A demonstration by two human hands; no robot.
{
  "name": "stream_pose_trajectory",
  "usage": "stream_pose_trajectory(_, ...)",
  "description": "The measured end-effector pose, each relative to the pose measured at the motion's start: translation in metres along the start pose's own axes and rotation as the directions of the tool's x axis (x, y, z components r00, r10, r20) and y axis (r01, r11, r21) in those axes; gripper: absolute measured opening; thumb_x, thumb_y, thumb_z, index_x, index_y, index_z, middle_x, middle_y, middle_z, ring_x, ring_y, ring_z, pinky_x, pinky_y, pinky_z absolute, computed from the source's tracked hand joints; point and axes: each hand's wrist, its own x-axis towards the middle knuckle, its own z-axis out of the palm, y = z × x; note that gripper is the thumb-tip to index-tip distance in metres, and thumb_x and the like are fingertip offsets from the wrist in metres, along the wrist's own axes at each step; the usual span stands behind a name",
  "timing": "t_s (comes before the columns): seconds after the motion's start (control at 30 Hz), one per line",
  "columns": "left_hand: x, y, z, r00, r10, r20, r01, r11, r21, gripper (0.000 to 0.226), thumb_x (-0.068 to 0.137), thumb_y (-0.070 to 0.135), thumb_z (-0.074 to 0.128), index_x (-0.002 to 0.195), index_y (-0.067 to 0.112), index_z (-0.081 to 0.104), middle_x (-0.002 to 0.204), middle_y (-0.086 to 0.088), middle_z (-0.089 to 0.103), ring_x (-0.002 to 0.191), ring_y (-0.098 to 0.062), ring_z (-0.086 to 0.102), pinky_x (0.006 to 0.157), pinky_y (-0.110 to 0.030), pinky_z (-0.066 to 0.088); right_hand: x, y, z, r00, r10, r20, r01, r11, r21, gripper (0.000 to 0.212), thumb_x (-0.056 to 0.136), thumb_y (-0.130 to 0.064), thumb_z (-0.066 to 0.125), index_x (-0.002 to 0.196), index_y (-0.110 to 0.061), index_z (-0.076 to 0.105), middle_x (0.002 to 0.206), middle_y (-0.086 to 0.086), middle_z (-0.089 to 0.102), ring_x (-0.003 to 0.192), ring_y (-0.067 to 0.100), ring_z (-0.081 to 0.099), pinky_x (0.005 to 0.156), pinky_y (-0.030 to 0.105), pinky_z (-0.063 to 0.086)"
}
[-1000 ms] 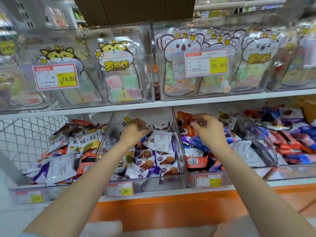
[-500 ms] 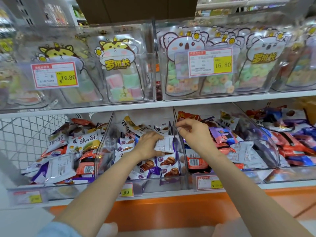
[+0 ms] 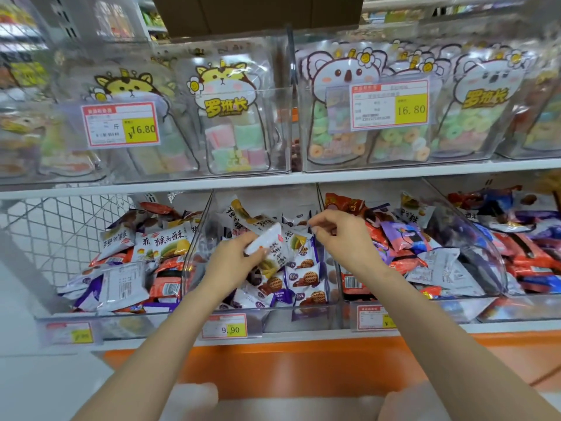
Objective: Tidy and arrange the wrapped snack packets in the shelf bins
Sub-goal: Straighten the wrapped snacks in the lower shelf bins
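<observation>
A white snack packet sits above the middle bin, gripped by the left hand. The right hand hovers beside it, fingers curled, grasping nothing visible. Best laid flat, label upward, among matching packets.

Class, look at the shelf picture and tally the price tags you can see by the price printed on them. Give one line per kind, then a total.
Tags reading 16.80: 2, one on the upper left bin and one on the upper right bin.
Tags reading 9.90: 1.
Tags with price unreadable: 2, lower left and lower right, partly behind the right forearm.
Total: 5
</observation>
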Motion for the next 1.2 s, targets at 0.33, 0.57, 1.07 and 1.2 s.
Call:
stream_pose_trajectory(0.33,-0.012,-0.011,-0.036,0.975,-0.134,-0.179,0.127,0.991,-0.049,0.025,0.091,0.029,0.058,0.101,0.006,0.060,0.082,-0.012,0.068,0.066,-0.026,0.065,0.063,-0.036,0.050,0.005,-0.016,0.037,0.968,-0.102,0.231,0.171,0.938,-0.302,0.032,0.091,-0.012,0.052,0.122,-0.015,0.060,0.120,0.008,0.061,0.113,0.023,0.052,0.086,0.036,0.048)
stream_pose_trajectory(0.57,-0.020,-0.022,-0.060,0.907,-0.139,-0.397,0.110,0.989,-0.095,0.022,0.090,0.028,0.059,0.101,0.009,0.062,0.073,-0.006,0.062,0.060,-0.012,0.053,0.052,-0.013,0.035,0.020,-0.011,0.072,0.944,0.098,0.316,0.051,0.900,-0.432,0.056,0.090,-0.023,0.058,0.141,-0.012,0.038,0.140,0.015,0.041,0.128,0.032,0.039,0.102,0.039,0.037)
stream_pose_trajectory(1.07,-0.033,-0.065,-0.094,0.763,-0.305,-0.570,0.090,0.923,-0.373,0.010,0.088,0.022,0.062,0.090,0.014,0.057,0.074,-0.004,0.064,0.056,-0.003,0.063,0.062,-0.024,0.053,0.016,-0.041,0.082,0.986,-0.156,0.063,0.166,0.863,-0.477,0.030,0.090,-0.026,0.057,0.116,-0.015,0.062,0.109,0.009,0.062,0.103,0.028,0.055,0.073,0.032,0.044)
stream_pose_trajectory(1.2,-0.032,-0.088,-0.098,0.768,-0.386,-0.511,0.158,0.887,-0.433,0.032,0.074,0.047,0.060,0.095,0.023,0.060,0.093,-0.008,0.068,0.086,-0.030,0.067,0.081,-0.051,0.053,0.020,-0.069,0.087,0.990,-0.133,-0.041,0.132,0.991,-0.023,0.028,0.088,-0.019,0.064,0.113,-0.007,0.066,0.099,0.012,0.059,0.081,0.024,0.055,0.067,0.020,0.034)
